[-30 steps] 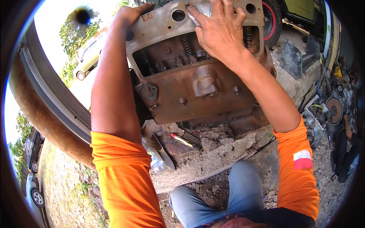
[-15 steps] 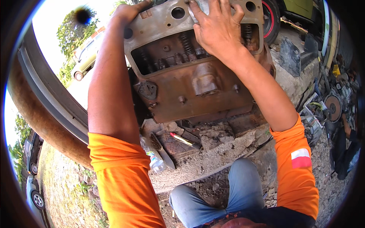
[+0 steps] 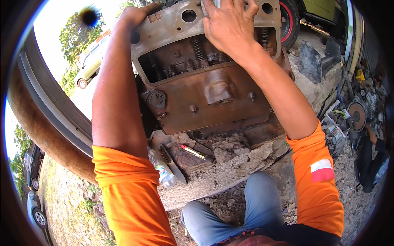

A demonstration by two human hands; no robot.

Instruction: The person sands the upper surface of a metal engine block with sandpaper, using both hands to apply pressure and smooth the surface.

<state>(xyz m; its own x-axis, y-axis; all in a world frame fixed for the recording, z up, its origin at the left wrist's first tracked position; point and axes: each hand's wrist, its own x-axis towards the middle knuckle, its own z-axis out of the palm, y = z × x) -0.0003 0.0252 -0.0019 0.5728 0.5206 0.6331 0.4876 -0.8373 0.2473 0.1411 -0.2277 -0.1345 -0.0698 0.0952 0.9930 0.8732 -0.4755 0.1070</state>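
A rusty brown engine block (image 3: 186, 102) stands tilted in front of me, its grey machined face at the top pierced by round holes. Valve springs (image 3: 198, 49) show inside its long side opening. At the block's far left corner, my left hand (image 3: 135, 15) grips the edge with one digit stretched along it; its other fingers are mostly hidden. My right hand (image 3: 230, 26) presses bent fingers on the grey face, over a pale grey piece (image 3: 216, 3). That piece is mostly covered, so whether it is cloth or abrasive sheet cannot be told.
On the concrete ledge below lie a wire brush (image 3: 165, 153), a scraper-like blade (image 3: 177, 170), a red-and-yellow handled tool (image 3: 193, 151) and a plastic bottle (image 3: 166, 178). Metal parts (image 3: 357, 117) are heaped at right, near another person's arm (image 3: 372, 135). A red-rimmed wheel (image 3: 289, 22) stands behind.
My right hand has slid slightly farther away and left along the grey face. My left hand stays at the corner. The whole view has shifted a little.
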